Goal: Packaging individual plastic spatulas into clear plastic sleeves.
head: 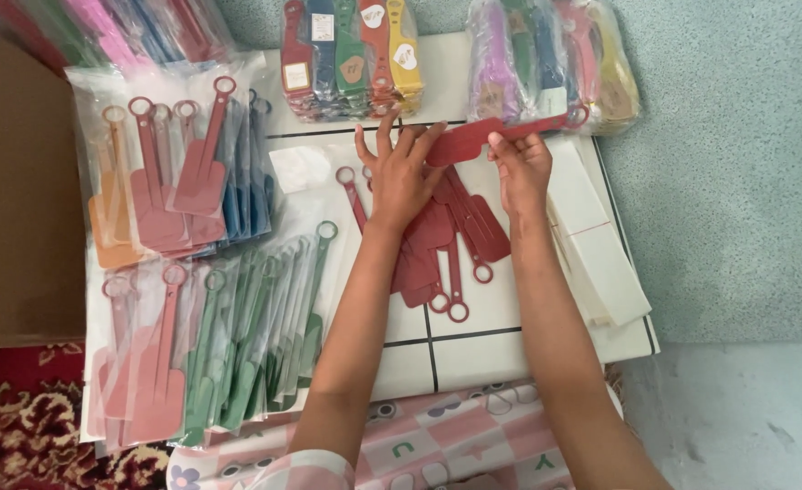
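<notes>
So my left hand (401,172) is stretched out flat, fingers spread and released, resting on the loose red tag pile (446,240). Right hand (521,168) has its fingers pinching one red tag (482,136), held level just past the left fingertips.

Bare white tabletop with black lines (473,349) is left open at six o'clock of the loose pile of dark red flat plastic tags with ring ends (446,245), between the two forearms. Passage at nine o'clock is blocked by clear bags of green tags (265,336) and of red and blue tags (192,181), and at twelve o'clock by banded stacks of multicoloured tags (351,59) and a bagged bundle (555,59). At three o'clock, a stack of white card strips (600,245) lies in the way.
</notes>
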